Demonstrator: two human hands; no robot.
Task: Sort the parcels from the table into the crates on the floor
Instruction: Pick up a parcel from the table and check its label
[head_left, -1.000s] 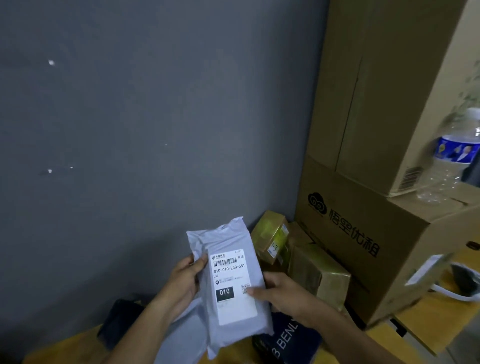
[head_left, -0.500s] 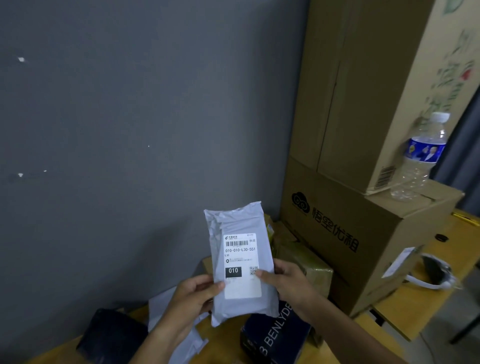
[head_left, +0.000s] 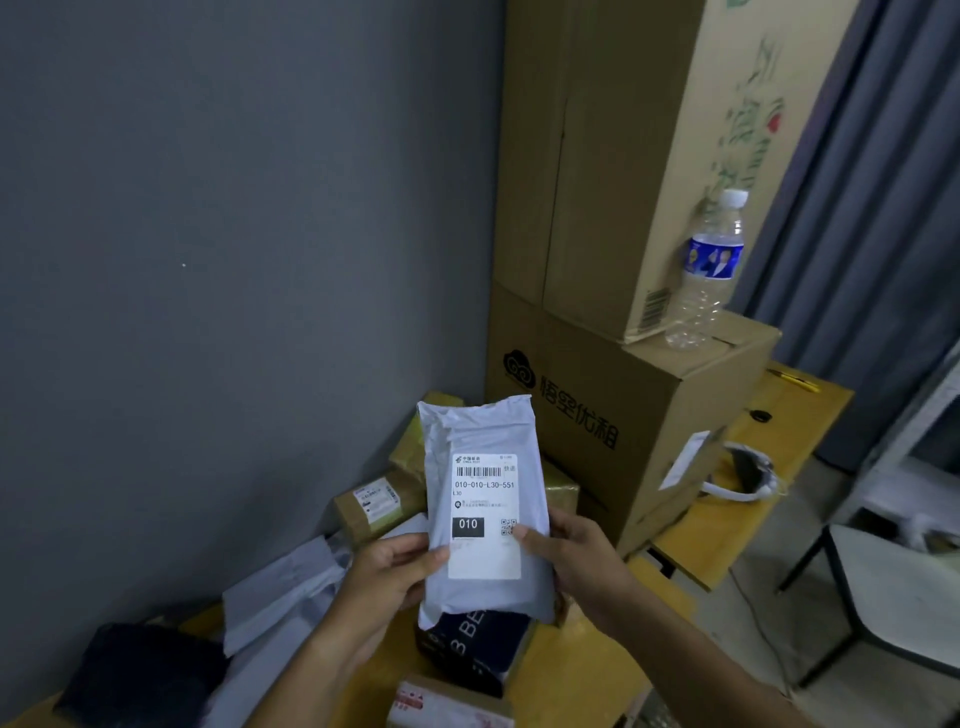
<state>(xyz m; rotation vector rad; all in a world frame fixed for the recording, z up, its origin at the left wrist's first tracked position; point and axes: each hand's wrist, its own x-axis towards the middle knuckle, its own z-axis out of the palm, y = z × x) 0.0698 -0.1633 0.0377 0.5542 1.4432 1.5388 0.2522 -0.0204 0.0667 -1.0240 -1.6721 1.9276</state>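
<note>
Grey mailer parcel (head_left: 485, 512), label 010-010-L30-551, held upright above the table (head_left: 587, 670), label toward the camera.

Gripped at both lower edges: left hand (head_left: 387, 577) and right hand (head_left: 576, 558), fingers curled round the sides. Step judged: reading the label to choose a crate. Next: carry down to the matching crate, none in view. Beneath: dark box (head_left: 478, 642), taped cartons (head_left: 376, 501), more mailers (head_left: 285, 587). Beyond: stacked cardboard boxes (head_left: 597, 395), water bottle (head_left: 706, 270), grey wall, curtain.

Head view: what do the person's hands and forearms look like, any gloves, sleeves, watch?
Both the left hand and the right hand are bare: no gloves, and no rings visible on the fingers. No watch or band shows at either wrist. Both forearms are uncovered down to the frame edge, with no sleeve in view.
</note>
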